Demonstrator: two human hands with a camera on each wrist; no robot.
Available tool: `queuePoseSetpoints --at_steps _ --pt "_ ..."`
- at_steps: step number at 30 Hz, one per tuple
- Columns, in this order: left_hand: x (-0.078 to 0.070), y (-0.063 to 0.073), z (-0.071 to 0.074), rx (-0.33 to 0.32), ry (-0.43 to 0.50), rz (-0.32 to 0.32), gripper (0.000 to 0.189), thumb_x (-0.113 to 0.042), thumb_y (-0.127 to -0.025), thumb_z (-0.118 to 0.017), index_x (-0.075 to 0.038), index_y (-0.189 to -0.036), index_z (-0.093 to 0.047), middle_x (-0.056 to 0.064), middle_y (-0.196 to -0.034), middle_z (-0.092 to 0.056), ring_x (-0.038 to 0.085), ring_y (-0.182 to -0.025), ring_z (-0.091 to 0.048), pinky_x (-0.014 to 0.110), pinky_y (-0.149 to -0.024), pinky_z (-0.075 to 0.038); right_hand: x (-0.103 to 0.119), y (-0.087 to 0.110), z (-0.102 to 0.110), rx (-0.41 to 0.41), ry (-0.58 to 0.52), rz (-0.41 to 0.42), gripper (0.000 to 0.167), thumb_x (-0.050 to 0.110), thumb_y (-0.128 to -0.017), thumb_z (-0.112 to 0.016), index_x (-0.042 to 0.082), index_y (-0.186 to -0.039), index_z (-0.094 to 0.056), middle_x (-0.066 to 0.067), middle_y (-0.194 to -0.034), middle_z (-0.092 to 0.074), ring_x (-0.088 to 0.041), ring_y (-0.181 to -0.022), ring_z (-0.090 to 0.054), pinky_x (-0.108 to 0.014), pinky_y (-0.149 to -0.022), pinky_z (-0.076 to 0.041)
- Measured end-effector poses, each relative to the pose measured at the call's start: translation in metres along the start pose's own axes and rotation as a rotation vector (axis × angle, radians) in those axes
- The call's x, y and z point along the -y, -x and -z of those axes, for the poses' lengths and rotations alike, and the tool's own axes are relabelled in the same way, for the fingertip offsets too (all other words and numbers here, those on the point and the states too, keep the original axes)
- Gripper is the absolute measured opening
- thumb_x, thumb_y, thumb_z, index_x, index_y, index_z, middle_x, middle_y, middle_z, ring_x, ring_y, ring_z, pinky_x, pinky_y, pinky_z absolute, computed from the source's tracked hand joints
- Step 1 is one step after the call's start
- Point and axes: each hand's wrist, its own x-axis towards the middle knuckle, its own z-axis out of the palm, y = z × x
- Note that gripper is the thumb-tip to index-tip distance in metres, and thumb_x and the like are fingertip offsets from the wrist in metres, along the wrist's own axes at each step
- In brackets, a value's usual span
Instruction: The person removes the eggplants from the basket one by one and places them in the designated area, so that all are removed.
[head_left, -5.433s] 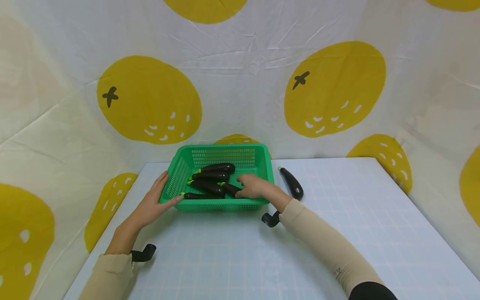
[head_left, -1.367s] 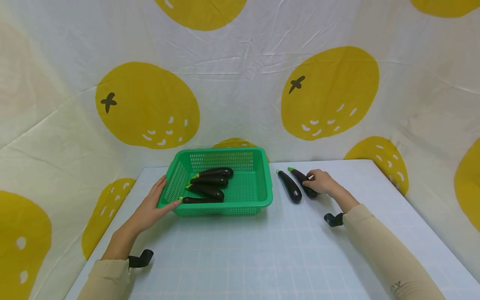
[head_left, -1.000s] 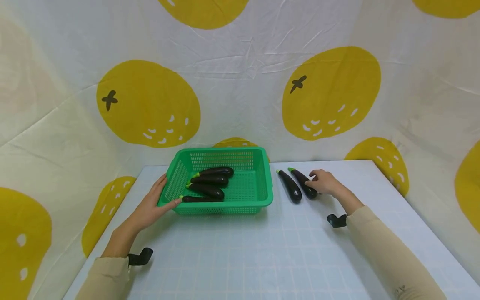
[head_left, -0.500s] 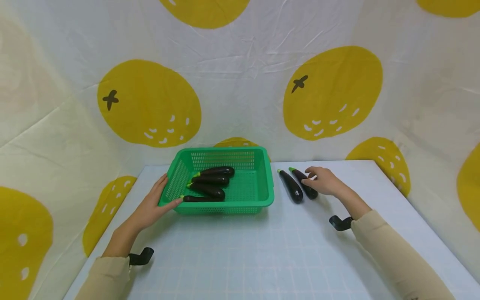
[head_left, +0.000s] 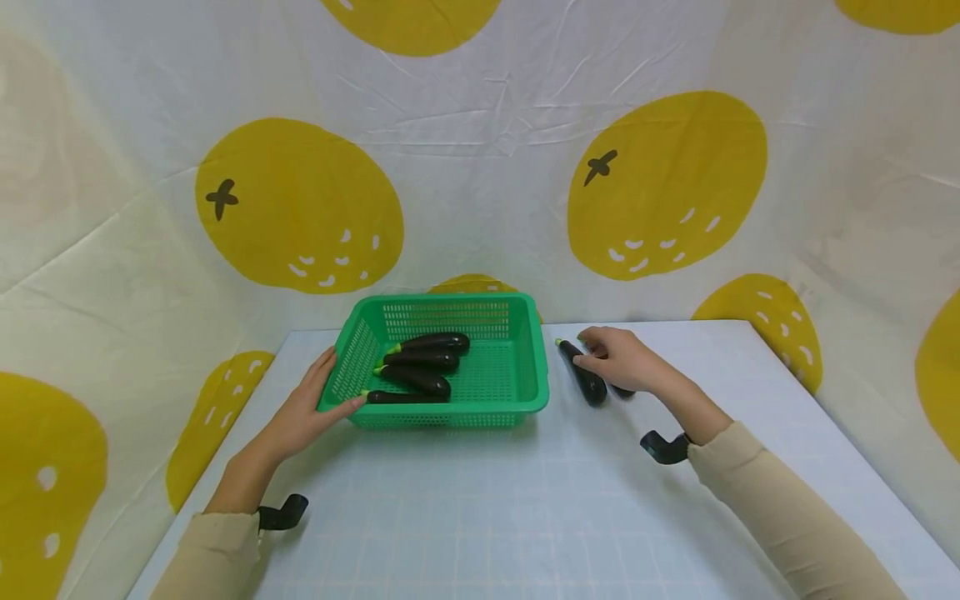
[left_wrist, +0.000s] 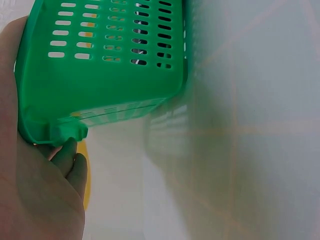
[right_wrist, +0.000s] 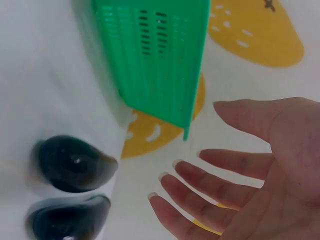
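Note:
A green plastic basket (head_left: 528, 400) stands on the table with several dark eggplants (head_left: 415, 380) lying in its left part. My left hand (head_left: 303, 412) holds the basket's near left corner, thumb along the front rim; in the left wrist view fingertips (left_wrist: 77, 167) curl under the rim. To the basket's right, two eggplants lie side by side on the tabletop. My right hand (head_left: 618, 360) hovers over them, hiding most of the right one (head_left: 624, 392) and part of the left one (head_left: 588, 385). In the right wrist view its fingers (right_wrist: 210, 185) are spread, holding nothing.
The pale checked table (head_left: 480, 517) ends at the back against a white cloth (head_left: 480, 208) printed with large yellow fruit. Black wrist cameras (head_left: 283, 512) sit on both wrists.
Earlier, my right hand took an eggplant from the basket and laid it beside the one on the table. It has let go, lifted, and shifted left. My left hand has stayed on the basket.

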Motion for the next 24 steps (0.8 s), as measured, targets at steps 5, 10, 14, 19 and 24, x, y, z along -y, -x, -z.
queuePoseSetpoints --at_steps 5,10,14,19,24 --pt "-0.001 -0.001 0.000 -0.001 0.002 0.002 0.105 -0.060 -0.095 -0.063 -0.010 -0.166 -0.005 0.009 -0.172 0.000 0.045 -0.154 -0.014 0.077 -0.111 -0.022 0.012 -0.004 -0.003 -0.022 0.005 0.057 0.040 0.018 -0.099 -0.066 -0.008 -0.130 -0.062 -0.023 -0.122 -0.067 -0.038 -0.107 -0.065 -0.053 -0.092 -0.054" --pt "0.000 0.000 0.000 0.003 -0.001 -0.002 0.105 -0.060 -0.095 -0.064 -0.010 -0.166 -0.004 0.011 -0.172 -0.001 0.046 -0.153 -0.014 0.077 -0.111 -0.022 0.022 -0.008 -0.009 -0.011 -0.017 0.081 0.043 0.018 -0.098 -0.067 -0.007 -0.133 -0.060 -0.021 -0.123 -0.067 -0.037 -0.108 -0.066 -0.053 -0.093 -0.054" --pt "-0.001 0.000 0.000 0.001 -0.005 -0.003 0.105 -0.060 -0.095 -0.063 -0.009 -0.165 -0.004 0.012 -0.172 -0.001 0.047 -0.153 -0.014 0.078 -0.110 -0.023 0.032 -0.011 -0.012 -0.003 -0.055 0.109 0.047 0.016 -0.097 -0.069 -0.006 -0.137 -0.058 -0.022 -0.128 -0.066 -0.038 -0.111 -0.065 -0.054 -0.096 -0.053" --pt "-0.002 0.000 0.000 -0.003 -0.006 -0.003 0.104 -0.060 -0.095 -0.062 -0.009 -0.165 -0.004 0.013 -0.172 -0.001 0.047 -0.153 -0.014 0.078 -0.110 -0.022 0.042 -0.014 -0.017 0.022 -0.079 0.165 0.047 0.016 -0.098 -0.067 -0.005 -0.139 -0.056 -0.023 -0.133 -0.063 -0.039 -0.115 -0.063 -0.055 -0.096 -0.052" --pt "-0.001 0.001 0.001 -0.001 -0.003 -0.001 0.104 -0.060 -0.095 -0.063 -0.010 -0.166 -0.004 0.013 -0.172 -0.001 0.047 -0.153 -0.014 0.078 -0.110 -0.022 0.053 -0.017 -0.024 0.078 -0.099 0.216 0.046 0.015 -0.099 -0.067 -0.005 -0.139 -0.056 -0.021 -0.136 -0.061 -0.039 -0.117 -0.062 -0.054 -0.097 -0.052"
